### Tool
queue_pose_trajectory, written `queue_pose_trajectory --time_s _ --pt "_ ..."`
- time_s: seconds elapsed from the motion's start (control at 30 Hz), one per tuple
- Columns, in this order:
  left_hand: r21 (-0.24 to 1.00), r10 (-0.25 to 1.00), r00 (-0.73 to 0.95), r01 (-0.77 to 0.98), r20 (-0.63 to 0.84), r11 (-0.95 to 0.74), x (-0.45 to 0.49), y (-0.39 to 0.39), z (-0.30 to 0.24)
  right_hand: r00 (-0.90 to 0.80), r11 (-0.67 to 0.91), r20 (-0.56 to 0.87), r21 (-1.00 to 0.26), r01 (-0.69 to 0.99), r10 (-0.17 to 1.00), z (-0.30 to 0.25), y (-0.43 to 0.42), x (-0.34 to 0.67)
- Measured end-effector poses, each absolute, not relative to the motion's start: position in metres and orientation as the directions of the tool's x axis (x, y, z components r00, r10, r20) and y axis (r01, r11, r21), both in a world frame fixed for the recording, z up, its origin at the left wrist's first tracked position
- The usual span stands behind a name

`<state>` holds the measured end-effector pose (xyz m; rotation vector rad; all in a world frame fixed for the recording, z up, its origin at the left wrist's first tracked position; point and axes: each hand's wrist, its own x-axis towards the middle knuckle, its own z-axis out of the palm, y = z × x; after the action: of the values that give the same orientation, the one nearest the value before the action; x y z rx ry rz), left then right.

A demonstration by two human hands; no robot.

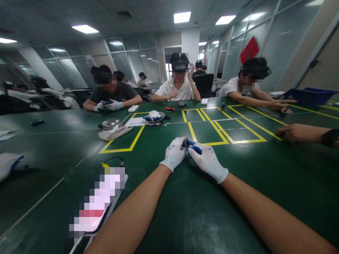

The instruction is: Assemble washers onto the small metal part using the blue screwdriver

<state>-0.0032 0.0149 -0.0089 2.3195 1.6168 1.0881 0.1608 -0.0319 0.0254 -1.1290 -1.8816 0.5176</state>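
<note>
Both my hands wear white gloves and meet over the green table point(185, 211). My left hand point(174, 153) is curled around the dark end of a small blue-handled tool point(191, 145). My right hand point(208, 160) pinches the same tool from the other side, its blue tip poking out between the fingers. The two hands touch each other just in front of a yellow taped square point(206, 132).
A phone with a cable point(106, 197) lies at my left forearm. Further off sit a metal dish point(111, 123), a cloth point(115, 133), gloves on a plate point(154, 115) and a red-handled screwdriver point(169, 109). Several people sit around the table; another person's hand point(291, 132) rests at right. A blue bin point(309, 95) stands far right.
</note>
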Motion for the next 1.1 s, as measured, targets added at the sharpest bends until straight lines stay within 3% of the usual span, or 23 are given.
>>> queue_pose_trajectory --time_s 0.8,1.1 --pt "0.461 0.868 0.188 0.785 0.46 -0.414 -0.0043 0.0108 -0.0093 -0.247 0.496 0.44 -0.647 0.579 0.863 0.023 -0.0336 0.163" --pt "0.459 0.872 0.193 0.788 0.449 -0.411 -0.0037 0.0107 -0.0081 -0.221 0.444 0.392 -0.685 0.578 0.893 0.0216 -0.0329 0.1617"
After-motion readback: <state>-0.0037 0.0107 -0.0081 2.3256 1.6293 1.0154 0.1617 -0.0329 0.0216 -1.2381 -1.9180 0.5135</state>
